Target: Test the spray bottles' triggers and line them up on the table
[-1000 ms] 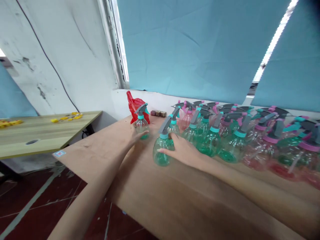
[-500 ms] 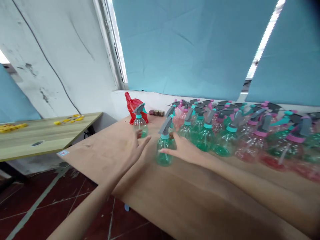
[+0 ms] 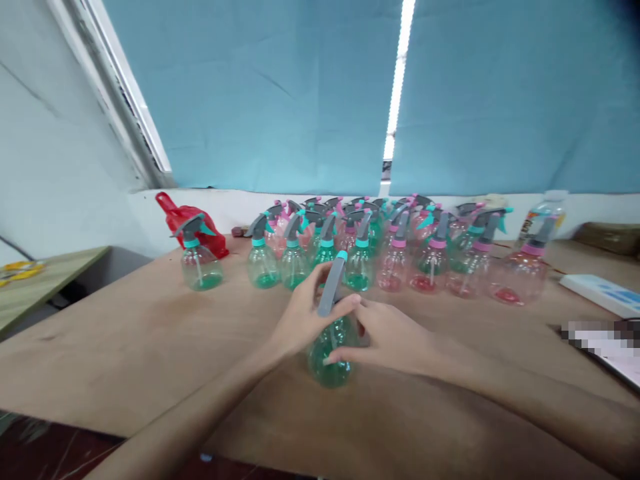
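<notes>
A green spray bottle (image 3: 330, 373) with a grey trigger head stands upright in front of me, at the middle of the table. My left hand (image 3: 300, 317) is closed around its neck and the base of the head, covering the collar. Against the right side of the clear green body, my right hand (image 3: 395, 333) is closed, thumb across the front and fingers partly hidden behind. Another green spray bottle (image 3: 201, 270) stands apart on the left.
Rows of green and pink spray bottles (image 3: 399, 263) line the back of the table (image 3: 150, 360). A red plastic bag (image 3: 213, 240) lies at the back left. To the right are a labelled bottle (image 3: 533, 220), a white power strip (image 3: 600, 293) and a flat dark-edged object (image 3: 610, 357).
My left hand has moved from open beside the separate left bottle to the neck of the bottle in my right hand. That bottle is nearer me, and the view has swung right.
</notes>
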`<state>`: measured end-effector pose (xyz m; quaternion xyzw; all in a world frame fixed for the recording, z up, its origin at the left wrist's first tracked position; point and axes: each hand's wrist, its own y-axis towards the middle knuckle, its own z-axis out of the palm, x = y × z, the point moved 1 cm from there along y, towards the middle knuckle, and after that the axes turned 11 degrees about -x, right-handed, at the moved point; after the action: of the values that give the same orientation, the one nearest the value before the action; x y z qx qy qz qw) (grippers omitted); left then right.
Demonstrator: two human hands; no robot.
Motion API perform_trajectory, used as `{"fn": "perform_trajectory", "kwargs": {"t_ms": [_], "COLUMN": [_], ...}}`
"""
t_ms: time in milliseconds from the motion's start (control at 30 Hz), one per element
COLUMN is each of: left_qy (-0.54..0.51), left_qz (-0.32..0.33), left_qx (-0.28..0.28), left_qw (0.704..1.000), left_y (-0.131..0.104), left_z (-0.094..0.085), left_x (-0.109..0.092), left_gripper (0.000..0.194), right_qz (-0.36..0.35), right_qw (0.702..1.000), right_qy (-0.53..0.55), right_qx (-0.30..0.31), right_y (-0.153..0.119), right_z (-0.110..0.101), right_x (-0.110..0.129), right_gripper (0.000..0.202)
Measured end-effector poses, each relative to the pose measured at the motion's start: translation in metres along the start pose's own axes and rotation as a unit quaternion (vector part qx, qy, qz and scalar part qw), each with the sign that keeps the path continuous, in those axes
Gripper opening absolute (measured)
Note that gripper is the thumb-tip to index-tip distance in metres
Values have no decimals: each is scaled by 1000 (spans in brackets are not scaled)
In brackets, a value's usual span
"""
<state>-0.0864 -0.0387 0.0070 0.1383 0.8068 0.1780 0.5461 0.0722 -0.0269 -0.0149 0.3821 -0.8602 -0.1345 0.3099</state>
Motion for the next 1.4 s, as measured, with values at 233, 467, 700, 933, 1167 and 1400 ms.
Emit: {"fn": "perform_trajectory", "kwargs": {"t_ms": [233,467,700,933,1167,1400], "left_qy": [2,-13,-26,-26,-18,7], "left_qz": [29,-9,-18,-29,-22,-21], "left_qx": [6,14,8,26,40,42], "left_qw": [1000,1000,999,999,999,999], "left_y": [2,19,41,44,44,41], "left_z": [51,68,69,67,64,62], "left_x": [-18,-15,-7,-4,-3,1], "left_gripper": [32,20,31,41,39,17], "right_qz": [18,49,62,56,60,63], "right_qw": [1000,999,998,998,997,998], "right_qy": [5,-7,-20,-19,-24,-14], "right_qx": [-1,3,-3,17,28,20], "right_y": [-35,-59,-57,-54,-57,-57], "right_z": [-25,-23,-2,3,3,2], "right_x": [-30,-101,-137,-136,-139,-137], "right_gripper": [67,64,67,69,69,67]}}
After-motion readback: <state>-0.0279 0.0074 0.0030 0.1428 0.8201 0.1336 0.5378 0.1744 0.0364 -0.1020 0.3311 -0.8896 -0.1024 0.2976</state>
